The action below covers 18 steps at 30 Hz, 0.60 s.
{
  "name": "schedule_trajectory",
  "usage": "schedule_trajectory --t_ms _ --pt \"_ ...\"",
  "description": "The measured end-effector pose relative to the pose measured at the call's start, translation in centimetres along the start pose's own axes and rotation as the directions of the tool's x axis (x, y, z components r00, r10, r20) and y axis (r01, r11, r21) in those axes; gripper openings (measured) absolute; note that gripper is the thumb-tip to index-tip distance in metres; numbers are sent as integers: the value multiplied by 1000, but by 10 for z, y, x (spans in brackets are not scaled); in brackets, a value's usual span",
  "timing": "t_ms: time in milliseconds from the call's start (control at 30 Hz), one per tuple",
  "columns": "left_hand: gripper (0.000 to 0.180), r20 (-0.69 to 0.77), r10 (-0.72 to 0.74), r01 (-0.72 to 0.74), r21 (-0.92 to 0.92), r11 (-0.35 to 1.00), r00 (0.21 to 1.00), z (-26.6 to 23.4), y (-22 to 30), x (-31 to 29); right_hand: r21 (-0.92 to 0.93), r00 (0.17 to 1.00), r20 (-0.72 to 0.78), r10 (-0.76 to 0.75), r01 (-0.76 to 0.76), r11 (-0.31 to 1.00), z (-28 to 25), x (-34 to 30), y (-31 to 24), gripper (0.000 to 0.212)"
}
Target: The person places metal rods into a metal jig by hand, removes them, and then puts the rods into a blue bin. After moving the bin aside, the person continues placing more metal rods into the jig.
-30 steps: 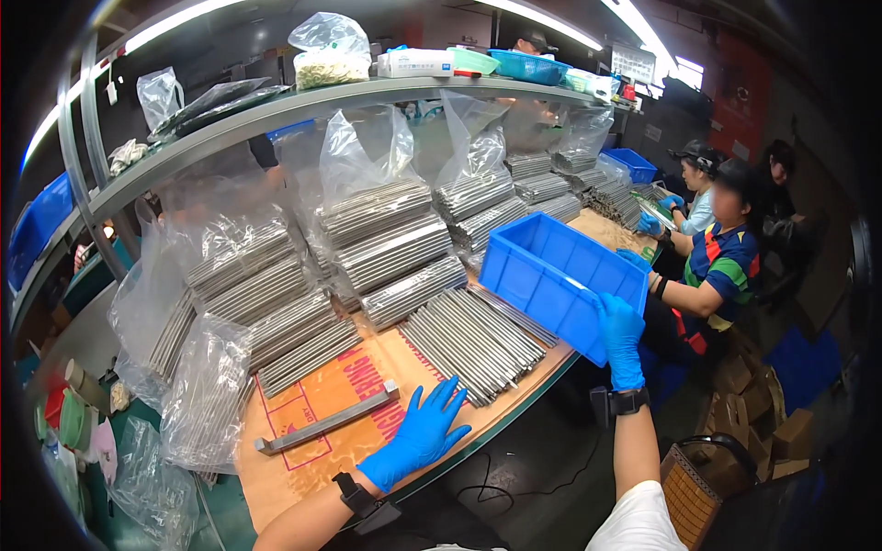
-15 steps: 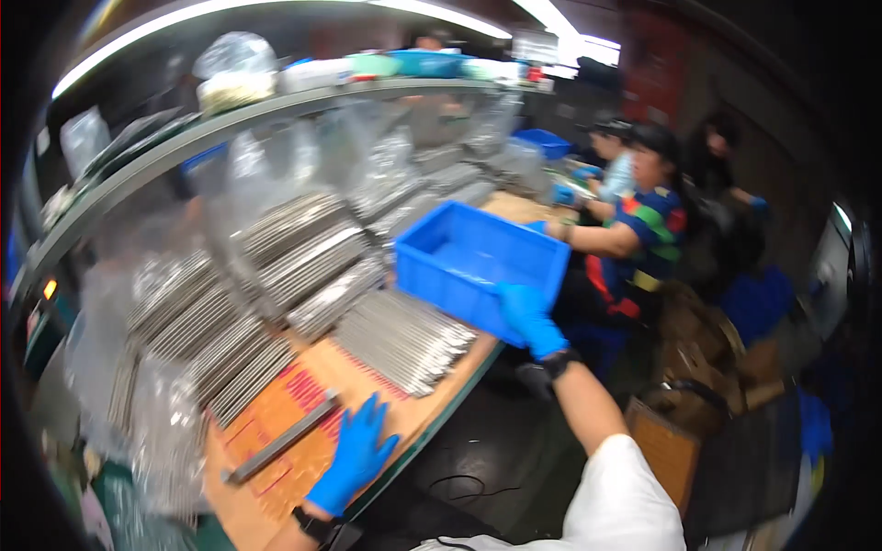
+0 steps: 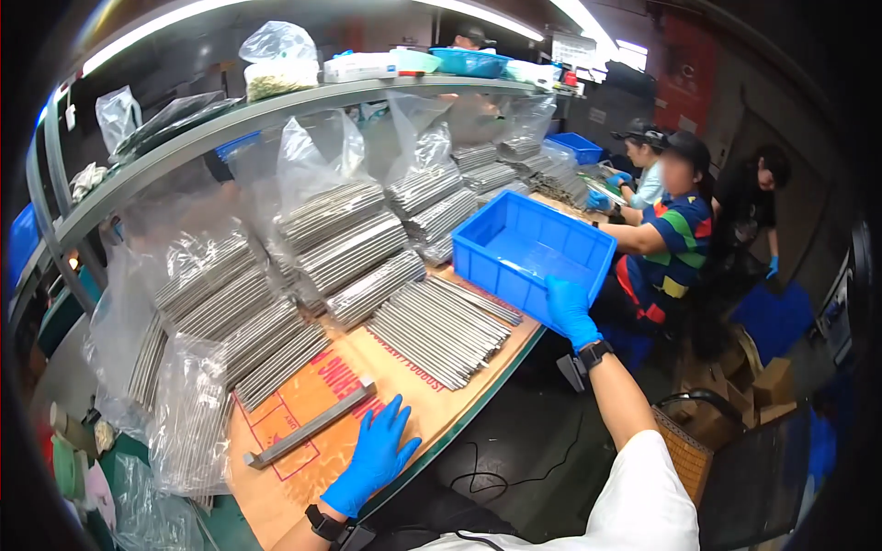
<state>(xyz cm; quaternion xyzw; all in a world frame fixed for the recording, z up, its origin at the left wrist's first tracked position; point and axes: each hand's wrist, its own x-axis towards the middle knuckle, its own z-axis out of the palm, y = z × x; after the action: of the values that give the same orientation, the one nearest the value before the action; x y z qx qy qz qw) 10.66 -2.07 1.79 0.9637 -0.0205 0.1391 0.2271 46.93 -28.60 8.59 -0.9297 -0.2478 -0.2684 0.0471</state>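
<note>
At the counter's (image 3: 234, 530) near edge, left hand (image 3: 377, 461) is palm down over brown paper (image 3: 253, 487), fingers spread, holding nothing; can't tell if it touches. Bar (image 3: 312, 424) lies just left of it. Right hand (image 3: 571, 312) is closed on the near rim of the blue bin (image 3: 501, 268), which sits right of the loose rods (image 3: 441, 332), partly past the edge. Bagged rods (image 3: 351, 250) stacked behind.
</note>
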Motion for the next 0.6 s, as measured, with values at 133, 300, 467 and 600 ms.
schedule_trajectory --t_ms 133,300,467,600 --pt "58 9 -33 33 8 999 999 -11 -4 -15 62 995 1 -100 100 993 12 9 -8 13" --pt "59 9 -3 4 -49 999 1000 -11 7 -16 45 978 137 -160 155 987 10 15 -17 16" --pt "59 -11 0 -1 -79 997 1000 -15 15 -23 89 970 171 -174 161 983 16 22 -17 21" --pt "57 -14 -66 64 -92 994 998 -19 10 -50 88 951 219 -219 204 975 -6 25 -52 35"
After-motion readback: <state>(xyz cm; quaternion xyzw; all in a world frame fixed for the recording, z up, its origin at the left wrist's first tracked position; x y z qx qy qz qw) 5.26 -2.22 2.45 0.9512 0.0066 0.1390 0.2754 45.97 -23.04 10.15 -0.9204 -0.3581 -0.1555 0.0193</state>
